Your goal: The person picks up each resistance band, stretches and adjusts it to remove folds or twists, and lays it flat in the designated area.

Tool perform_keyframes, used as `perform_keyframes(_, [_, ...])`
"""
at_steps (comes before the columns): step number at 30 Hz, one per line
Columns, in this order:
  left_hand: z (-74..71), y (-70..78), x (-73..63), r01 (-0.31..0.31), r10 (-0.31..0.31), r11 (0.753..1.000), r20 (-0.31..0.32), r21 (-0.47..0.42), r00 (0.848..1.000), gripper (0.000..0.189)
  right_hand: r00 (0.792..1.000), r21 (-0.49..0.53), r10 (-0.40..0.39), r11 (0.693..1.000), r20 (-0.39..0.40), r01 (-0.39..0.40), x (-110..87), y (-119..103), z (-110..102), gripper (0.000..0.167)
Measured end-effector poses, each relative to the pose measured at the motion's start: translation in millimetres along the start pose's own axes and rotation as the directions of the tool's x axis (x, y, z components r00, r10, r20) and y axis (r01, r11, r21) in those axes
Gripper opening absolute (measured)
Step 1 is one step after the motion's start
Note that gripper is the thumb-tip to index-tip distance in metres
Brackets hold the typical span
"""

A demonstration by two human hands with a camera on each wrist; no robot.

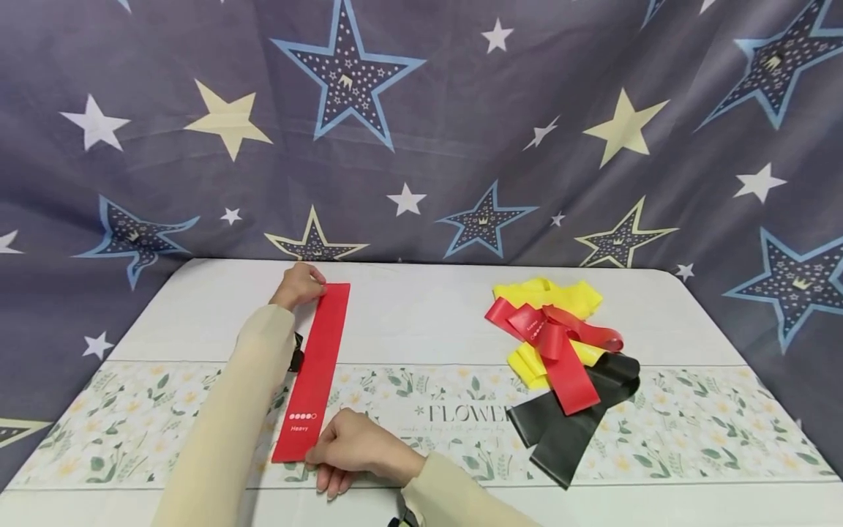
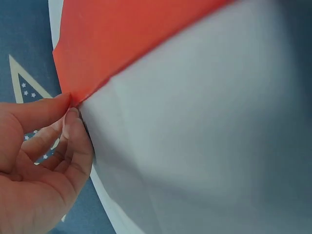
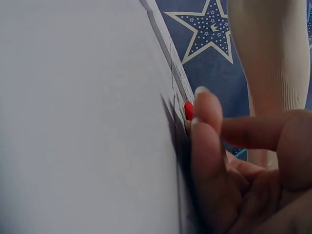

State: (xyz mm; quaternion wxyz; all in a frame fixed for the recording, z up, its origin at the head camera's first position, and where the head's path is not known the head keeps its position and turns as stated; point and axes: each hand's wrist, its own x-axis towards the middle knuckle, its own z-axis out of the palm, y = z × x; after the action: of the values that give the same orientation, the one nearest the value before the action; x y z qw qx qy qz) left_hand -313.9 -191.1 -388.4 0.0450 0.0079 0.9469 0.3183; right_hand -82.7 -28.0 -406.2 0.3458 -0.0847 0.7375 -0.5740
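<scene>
A long red band (image 1: pixel 316 366) lay straight on the left half of a white table (image 1: pixel 421 315), one end toward the far edge and the other toward the near side. A person's left hand (image 1: pixel 298 285) pinched its far left corner, thumb and finger closed on a small fold of the edge, with the remaining fingers loosely curled below. The right hand (image 1: pixel 362 443) was bent in at the near right corner, where thumb and forefinger pinched the band's edge (the right wrist view showed only a speck of red past the fingertips). Near that end was the printed word "Heavy" (image 1: pixel 299 429) under a row of five dots, four of them filled.

Well apart, on the table's right half, lay a loose heap: a yellow band (image 1: pixel 579 296) at the back, a second red band (image 1: pixel 573 377) crossing over it, and a black band (image 1: pixel 560 446) on the near side, partly under the red one's hanging end. A flowered strip (image 1: pixel 165 410) ran across the table beneath both groups. Behind stood a dark curtain (image 1: pixel 448 132) printed with stars. Pale sleeves (image 1: pixel 224 424) covered both arms.
</scene>
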Motion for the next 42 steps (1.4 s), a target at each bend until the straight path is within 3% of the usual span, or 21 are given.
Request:
perform_keyframes(5, [-0.3, 1.0, -6.9, 0.005, -0.005, 1.000, -0.006, 0.010, 1.000, 0.025, 1.000, -0.004, -0.019, 1.000, -0.020, 0.019, -3.0, 0.2, 1.4, 0.025])
perform_keyframes(12, [0.4, -0.5, -16.4, -0.018, 0.018, 1.000, -0.010, -0.004, 1.000, 0.022, 1.000, -0.051, -0.020, 0.998, 0.011, 0.020, -9.3, 4.4, 3.0, 0.025])
perform_keyframes(18, [6.1, -1.9, -19.5, -0.027, 0.027, 1.000, -0.002, -0.002, 1.000, 0.021, 0.999, -0.083, -0.019, 0.996, 0.034, 0.022, -13.1, 8.5, -0.5, 0.025])
perform_keyframes(31, [-1.7, 1.2, -18.2, -0.017, 0.017, 1.000, 0.009, 0.008, 1.000, 0.020, 0.992, -0.111, -0.011, 0.994, 0.125, 0.025, -13.2, 3.6, -4.5, 0.026])
perform_keyframes(38, [1.0, 4.7, -16.2, -0.027, 0.026, 0.999, 0.062, 0.023, 0.998, 0.022, 0.997, -0.120, -0.010, 0.993, 0.078, 0.020, -14.4, 3.6, -21.2, 0.022])
perform_keyframes(42, [2.2, 9.9, -14.2, -0.086, 0.080, 0.993, 0.074, 0.079, 0.994, 0.020, 0.999, -0.134, -0.042, 0.990, 0.033, 0.046, -15.3, 4.4, -38.9, 0.019])
